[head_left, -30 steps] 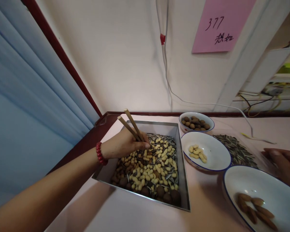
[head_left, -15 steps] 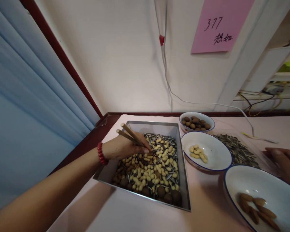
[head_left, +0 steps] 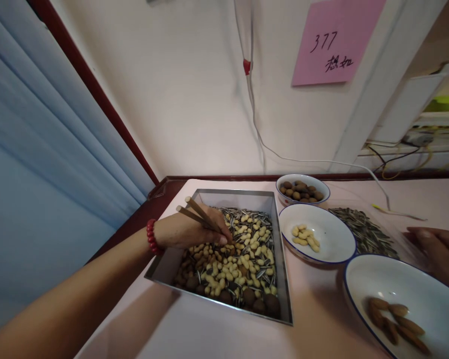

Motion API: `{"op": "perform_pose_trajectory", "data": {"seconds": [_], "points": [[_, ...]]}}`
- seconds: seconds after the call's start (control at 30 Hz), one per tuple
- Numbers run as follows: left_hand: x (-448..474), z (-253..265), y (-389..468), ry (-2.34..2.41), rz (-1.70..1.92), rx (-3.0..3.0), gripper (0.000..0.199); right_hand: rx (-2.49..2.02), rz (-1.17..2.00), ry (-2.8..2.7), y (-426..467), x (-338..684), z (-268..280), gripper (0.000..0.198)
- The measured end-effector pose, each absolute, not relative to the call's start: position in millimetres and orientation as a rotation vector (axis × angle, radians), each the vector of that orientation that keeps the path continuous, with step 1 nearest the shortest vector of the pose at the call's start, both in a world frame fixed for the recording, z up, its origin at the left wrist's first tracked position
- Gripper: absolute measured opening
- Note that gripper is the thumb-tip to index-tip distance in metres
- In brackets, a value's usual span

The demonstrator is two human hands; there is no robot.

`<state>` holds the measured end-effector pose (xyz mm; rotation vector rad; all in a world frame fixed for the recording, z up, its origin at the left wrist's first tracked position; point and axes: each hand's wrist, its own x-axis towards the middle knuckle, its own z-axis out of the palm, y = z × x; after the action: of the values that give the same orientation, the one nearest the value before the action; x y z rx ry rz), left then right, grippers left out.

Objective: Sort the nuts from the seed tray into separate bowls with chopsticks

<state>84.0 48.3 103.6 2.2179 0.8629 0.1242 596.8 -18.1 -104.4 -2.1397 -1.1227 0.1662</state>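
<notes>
My left hand (head_left: 200,229), with a red bead bracelet (head_left: 152,236) on the wrist, is closed round a pair of wooden chopsticks (head_left: 199,215). Their tips point down into a metal tray (head_left: 286,279), hidden behind the fingers. The tray holds peanuts (head_left: 228,269), striped sunflower seeds (head_left: 262,214), and round brown nuts (head_left: 272,304) along its near side. At the right edge, my right hand (head_left: 439,254) is partly cut off. Its thumb and fingers close at the rim of a clear plastic tray (head_left: 407,249) of sunflower seeds (head_left: 364,232).
Right of the metal tray, a white bowl (head_left: 336,234) holds several peanuts (head_left: 306,237). Behind it stands a bowl (head_left: 324,183) of round brown nuts (head_left: 301,191). A nearer bowl (head_left: 441,319) contains long brown nuts (head_left: 406,324). A white cable (head_left: 314,160) runs down the wall onto the table.
The view has shifted slightly, moving the bowls and trays a little leftward. My left hand still holds the chopsticks low in the metal tray, and my right hand stays by the clear tray.
</notes>
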Motion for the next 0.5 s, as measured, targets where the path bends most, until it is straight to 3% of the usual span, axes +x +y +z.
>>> {"op": "perform_pose_trajectory", "data": {"seconds": [0.5], "points": [[76, 93, 52, 0.816, 0.027, 2.157, 0.021, -2.168, 0.168, -1.115, -17, 597, -103, 0.052]]}}
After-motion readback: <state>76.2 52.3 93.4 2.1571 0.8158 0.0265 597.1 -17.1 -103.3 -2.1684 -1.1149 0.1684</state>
